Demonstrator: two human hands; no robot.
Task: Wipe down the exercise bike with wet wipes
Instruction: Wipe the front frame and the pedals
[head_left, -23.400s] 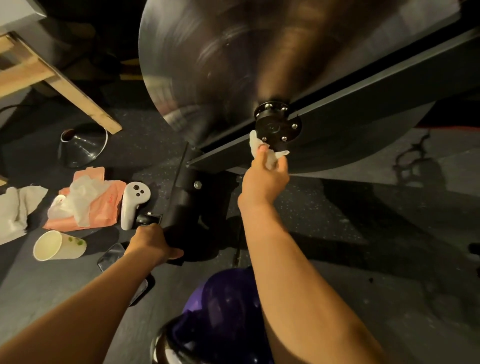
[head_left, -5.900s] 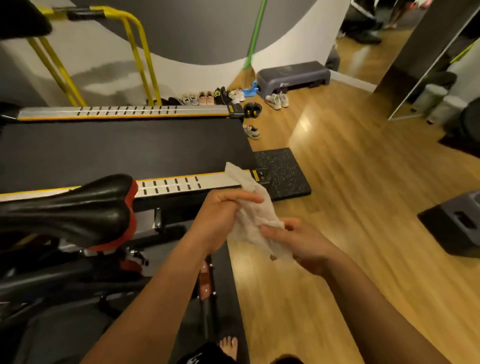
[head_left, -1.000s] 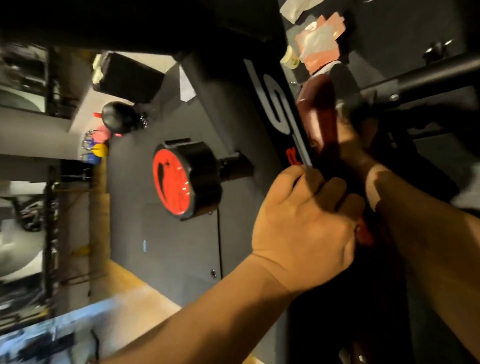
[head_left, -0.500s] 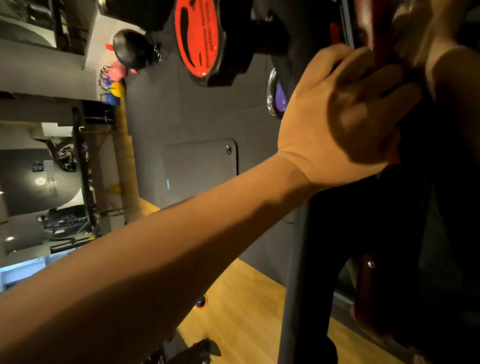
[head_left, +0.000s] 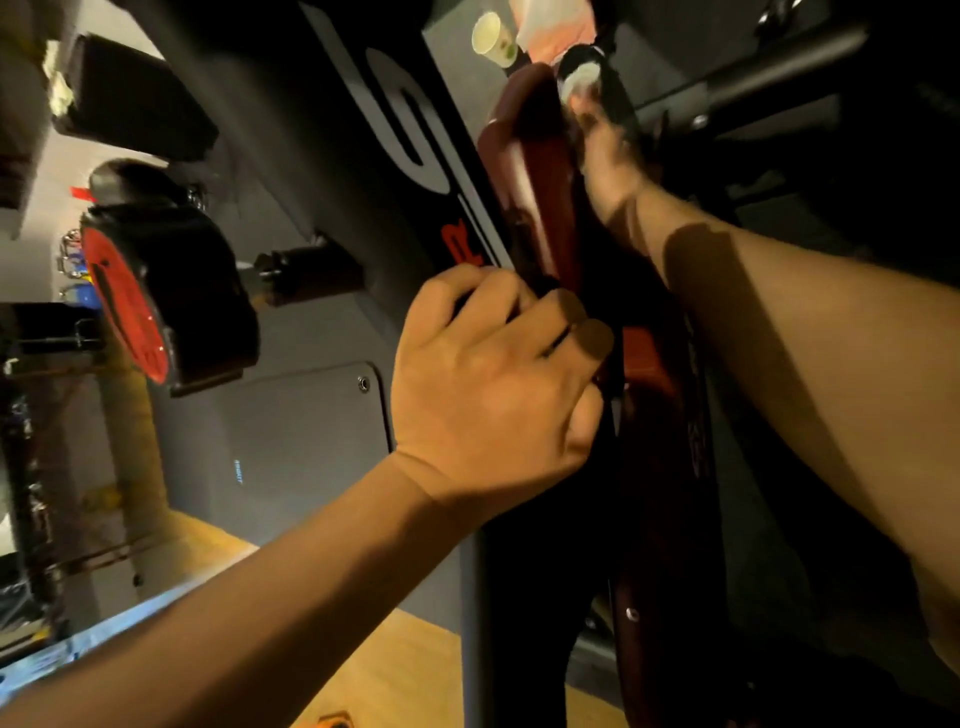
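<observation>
Since half a second ago the right hand has reached further along the dark red frame bar, fingers clamped on the wet wipe, so wiping advances. The left hand keeps its fingers curled around the frame, steadying it.
</observation>
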